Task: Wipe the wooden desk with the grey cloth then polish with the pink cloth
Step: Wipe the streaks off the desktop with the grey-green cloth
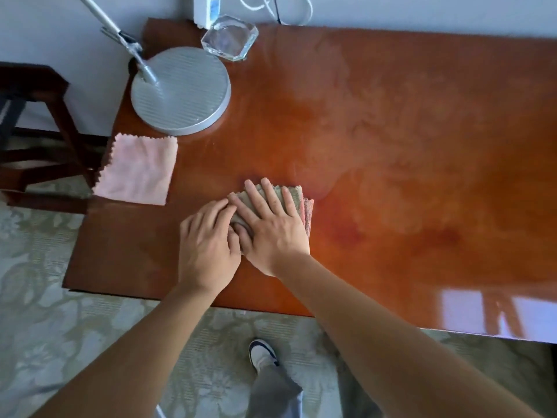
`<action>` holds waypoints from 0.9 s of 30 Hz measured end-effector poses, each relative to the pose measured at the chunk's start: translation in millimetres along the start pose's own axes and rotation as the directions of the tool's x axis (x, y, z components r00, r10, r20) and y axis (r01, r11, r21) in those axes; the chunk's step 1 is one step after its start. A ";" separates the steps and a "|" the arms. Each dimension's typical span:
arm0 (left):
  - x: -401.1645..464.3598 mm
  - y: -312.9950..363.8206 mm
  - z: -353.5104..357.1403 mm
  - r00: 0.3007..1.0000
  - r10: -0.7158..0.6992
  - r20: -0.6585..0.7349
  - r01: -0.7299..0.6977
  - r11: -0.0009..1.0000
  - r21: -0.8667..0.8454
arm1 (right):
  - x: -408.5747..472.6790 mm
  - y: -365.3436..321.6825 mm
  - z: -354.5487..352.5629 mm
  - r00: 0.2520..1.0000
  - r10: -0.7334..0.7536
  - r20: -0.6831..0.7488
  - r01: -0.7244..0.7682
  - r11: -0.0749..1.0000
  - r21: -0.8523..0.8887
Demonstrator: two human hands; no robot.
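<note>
Right hand [272, 233] lies flat, fingers straight, pressing folded grey cloth [289, 196] on glossy reddish-brown wooden desk [391, 146]. Left hand [208, 245] at its 9 o'clock, fingers extended, tips touching the cloth's edge. Square pink cloth [137, 170] lies at 10 o'clock, overhanging desk edge, below round grey lamp base [180, 90].

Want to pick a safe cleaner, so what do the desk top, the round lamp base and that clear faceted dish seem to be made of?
Desk top: wood look, glossy varnish; it mirrors the window. Round lamp base: probably matte grey metal or plastic, ribbed top. Faceted dish: clear glass or crystal, possibly acrylic.
</note>
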State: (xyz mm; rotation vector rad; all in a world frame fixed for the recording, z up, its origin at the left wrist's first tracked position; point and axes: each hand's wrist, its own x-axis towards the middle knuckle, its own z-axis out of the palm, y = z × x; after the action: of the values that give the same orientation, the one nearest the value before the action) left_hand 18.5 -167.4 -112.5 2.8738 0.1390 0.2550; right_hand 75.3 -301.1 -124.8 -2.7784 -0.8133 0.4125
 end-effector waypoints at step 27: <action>95.8 322.2 124.3 0.940 0.227 0.256 -0.241 0.970 0.023 | -133.2 408.5 -93.0 0.816 0.555 -0.161 -0.560 0.828 0.022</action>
State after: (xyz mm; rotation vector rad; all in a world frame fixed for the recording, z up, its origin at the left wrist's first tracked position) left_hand 158.6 -496.6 -132.5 2.9433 -0.2495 -0.0746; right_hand 198.9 -723.0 -125.8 -2.9858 0.0594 0.2573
